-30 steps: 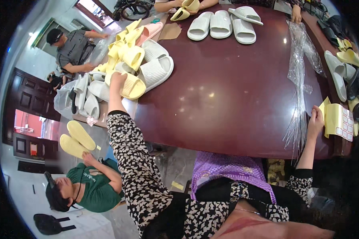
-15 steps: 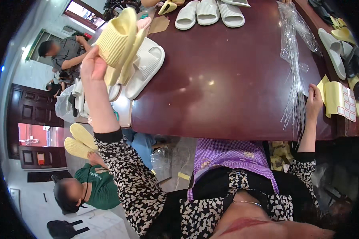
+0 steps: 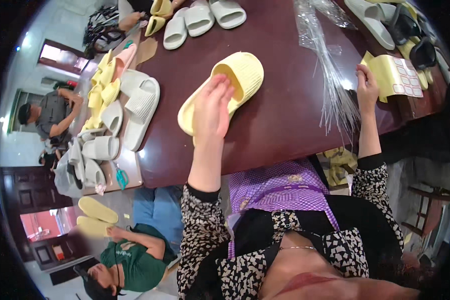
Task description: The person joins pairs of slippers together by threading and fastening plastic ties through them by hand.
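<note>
A pale yellow ribbed slipper (image 3: 245,70) lies at an angle on the dark red table, with its toe strap up and to the right. My left hand (image 3: 212,107) rests over its opening, fingers stretched out and not wrapped around it. A second yellow edge shows under the slipper, mostly hidden. At the right side of the table, my right hand (image 3: 367,87) is closed, its fingertips pinching the left edge of a yellow-backed sheet of labels (image 3: 385,75). The labels are white with red borders.
Thin wire ties (image 3: 337,95) and clear plastic bags (image 3: 310,30) lie left of my right hand. Grey slippers (image 3: 199,21) stand at the far edge. More slippers crowd the left side near teal scissors (image 3: 121,177). A person in green (image 3: 135,260) sits at lower left, holding yellow soles (image 3: 97,210).
My left hand has brought the yellow slippers from the raised upper left down onto the table, and its fingers have straightened. My right hand stays at the label sheet. The view has shifted.
</note>
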Tool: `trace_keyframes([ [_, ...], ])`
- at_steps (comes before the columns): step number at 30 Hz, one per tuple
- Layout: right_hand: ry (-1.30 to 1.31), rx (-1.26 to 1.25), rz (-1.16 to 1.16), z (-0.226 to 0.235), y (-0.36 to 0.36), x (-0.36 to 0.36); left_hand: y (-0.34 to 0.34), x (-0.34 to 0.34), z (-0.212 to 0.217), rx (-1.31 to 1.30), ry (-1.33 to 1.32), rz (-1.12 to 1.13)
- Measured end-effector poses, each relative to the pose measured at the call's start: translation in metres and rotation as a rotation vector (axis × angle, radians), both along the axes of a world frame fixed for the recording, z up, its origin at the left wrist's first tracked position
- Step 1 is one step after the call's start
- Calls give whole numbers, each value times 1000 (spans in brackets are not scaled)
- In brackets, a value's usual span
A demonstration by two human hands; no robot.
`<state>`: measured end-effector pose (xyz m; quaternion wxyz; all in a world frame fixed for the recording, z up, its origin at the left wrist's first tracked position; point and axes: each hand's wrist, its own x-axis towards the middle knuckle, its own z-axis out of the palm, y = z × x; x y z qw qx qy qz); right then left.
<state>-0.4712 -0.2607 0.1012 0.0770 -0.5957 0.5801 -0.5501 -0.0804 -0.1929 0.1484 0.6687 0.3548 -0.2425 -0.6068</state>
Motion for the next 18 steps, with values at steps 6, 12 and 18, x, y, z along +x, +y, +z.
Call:
trace_keyframes([
  [6, -72, 30, 239, 47, 26, 47, 34, 47, 11, -140, -825, 159],
  [12, 49, 313, 746, 55, 57, 134, 54, 44, -11, -302, -1881, 232],
  [18, -121, 364, 703, 43, 42, 158, 73, 36, -5, -150, -1822, 114],
])
